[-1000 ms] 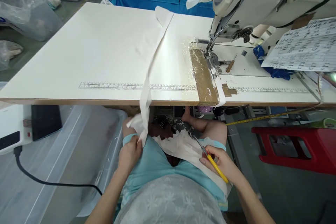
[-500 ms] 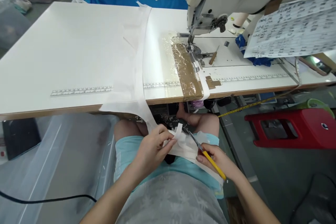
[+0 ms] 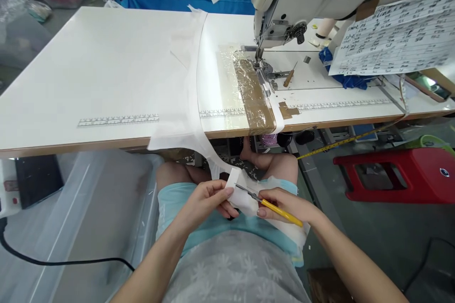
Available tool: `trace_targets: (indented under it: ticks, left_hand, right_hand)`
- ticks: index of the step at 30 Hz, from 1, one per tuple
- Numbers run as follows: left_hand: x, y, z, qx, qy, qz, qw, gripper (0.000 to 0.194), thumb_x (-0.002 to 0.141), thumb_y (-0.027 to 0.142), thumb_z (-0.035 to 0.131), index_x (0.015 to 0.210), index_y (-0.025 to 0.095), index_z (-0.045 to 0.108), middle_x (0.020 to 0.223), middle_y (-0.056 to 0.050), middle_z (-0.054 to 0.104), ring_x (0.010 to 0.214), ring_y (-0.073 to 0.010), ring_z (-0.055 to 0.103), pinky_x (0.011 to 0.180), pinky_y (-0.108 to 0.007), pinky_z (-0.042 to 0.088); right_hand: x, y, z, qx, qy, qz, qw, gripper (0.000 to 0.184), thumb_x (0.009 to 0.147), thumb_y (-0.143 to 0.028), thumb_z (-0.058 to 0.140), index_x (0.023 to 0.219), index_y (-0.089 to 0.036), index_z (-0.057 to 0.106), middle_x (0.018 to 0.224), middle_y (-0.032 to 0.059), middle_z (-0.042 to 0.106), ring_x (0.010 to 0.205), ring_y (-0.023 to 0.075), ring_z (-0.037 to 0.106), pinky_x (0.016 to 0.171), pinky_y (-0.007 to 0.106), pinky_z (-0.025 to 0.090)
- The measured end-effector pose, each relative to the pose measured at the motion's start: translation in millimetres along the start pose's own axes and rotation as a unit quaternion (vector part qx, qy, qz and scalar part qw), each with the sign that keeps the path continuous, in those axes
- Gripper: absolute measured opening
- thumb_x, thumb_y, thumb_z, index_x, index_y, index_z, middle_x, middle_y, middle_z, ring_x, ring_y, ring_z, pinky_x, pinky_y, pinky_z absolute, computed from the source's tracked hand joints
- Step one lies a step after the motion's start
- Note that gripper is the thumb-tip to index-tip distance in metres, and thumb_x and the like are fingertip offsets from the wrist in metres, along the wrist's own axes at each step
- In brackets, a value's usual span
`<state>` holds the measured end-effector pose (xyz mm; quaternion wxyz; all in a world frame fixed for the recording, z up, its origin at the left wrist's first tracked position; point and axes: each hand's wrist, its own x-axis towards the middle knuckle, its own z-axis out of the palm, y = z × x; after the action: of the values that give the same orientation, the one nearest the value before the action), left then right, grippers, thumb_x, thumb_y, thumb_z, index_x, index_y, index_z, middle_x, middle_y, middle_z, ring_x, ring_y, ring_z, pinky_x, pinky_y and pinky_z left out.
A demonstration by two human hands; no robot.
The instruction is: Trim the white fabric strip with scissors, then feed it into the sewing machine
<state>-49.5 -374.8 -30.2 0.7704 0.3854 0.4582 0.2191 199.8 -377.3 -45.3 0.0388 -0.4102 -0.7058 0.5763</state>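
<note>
two bare hands work above the lap: the left hand (image 3: 213, 199) pinches the thin white fabric (image 3: 240, 199), likely soft, limp, best gripped near its edge; the right hand (image 3: 284, 203) grasps yellow-handled metal scissors (image 3: 280, 211).

The left hand (image 3: 212, 199) is just beside the tip of the yellow-handled scissors (image 3: 280, 211), thumb and forefinger pinched together, the other fingers curled below (partly hidden from here). The right hand (image 3: 284, 204) is closed around the scissors' handle. The left forearm (image 3: 158, 255) and right forearm (image 3: 350, 255) converge toward the scissors from opposite sides.
</note>
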Motion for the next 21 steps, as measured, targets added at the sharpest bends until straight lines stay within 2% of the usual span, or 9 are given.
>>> trace_targets:
  ticks: [4, 8, 12, 21]
  left_hand:
    - [-2.7, -0.3, -2.4, 0.001, -0.001, -0.005, 1.0, 0.049, 0.075, 0.062, 0.069, 0.08, 0.014, 0.065, 0.064, -0.008, 0.072, 0.063, -0.0198, 0.071, 0.056, -0.022, 0.053]
    - [-4.4, -1.3, -3.9, 0.018, -0.006, -0.003, 1.0, 0.048, 0.076, 0.062, 0.069, 0.078, 0.014, 0.064, 0.063, -0.008, 0.072, 0.061, -0.0202, 0.07, 0.056, -0.024, 0.053]
    - [-5.7, -5.6, -4.8, 0.028, -0.004, 0.002, 1.0, 0.051, 0.073, 0.065, 0.069, 0.076, 0.015, 0.063, 0.061, -0.007, 0.071, 0.059, -0.0202, 0.069, 0.054, -0.025, 0.052]
    - [-11.1, -9.0, -3.9, 0.031, -0.001, 0.018, 0.999, 0.047, 0.078, 0.062, 0.066, 0.074, 0.016, 0.061, 0.061, -0.006, 0.071, 0.06, -0.0186, 0.07, 0.056, -0.023, 0.051]
  right_hand:
    - [0.8, -2.9, 0.2, -0.016, -0.006, -0.008, 1.0, 0.056, 0.084, -0.072, 0.053, 0.066, -0.021, 0.037, 0.061, -0.0057, 0.032, 0.057, 0.0101, 0.029, 0.049, 0.024, 0.021]
    - [-3.2, -9.6, 4.7, -0.08, 0.046, -0.022, 0.995, 0.056, 0.086, -0.069, 0.053, 0.063, -0.022, 0.033, 0.058, -0.0066, 0.029, 0.055, 0.0101, 0.028, 0.05, 0.025, 0.019]
    - [-7.5, -15.8, 10.6, -0.147, 0.096, -0.011, 0.984, 0.054, 0.086, -0.065, 0.058, 0.063, -0.021, 0.037, 0.057, -0.0061, 0.033, 0.053, 0.0101, 0.033, 0.05, 0.026, 0.018]
    - [-11.4, -16.8, 19.2, -0.186, 0.14, 0.011, 0.973, 0.057, 0.085, -0.067, 0.057, 0.06, -0.022, 0.032, 0.054, -0.0044, 0.037, 0.049, 0.0109, 0.034, 0.048, 0.027, 0.018]
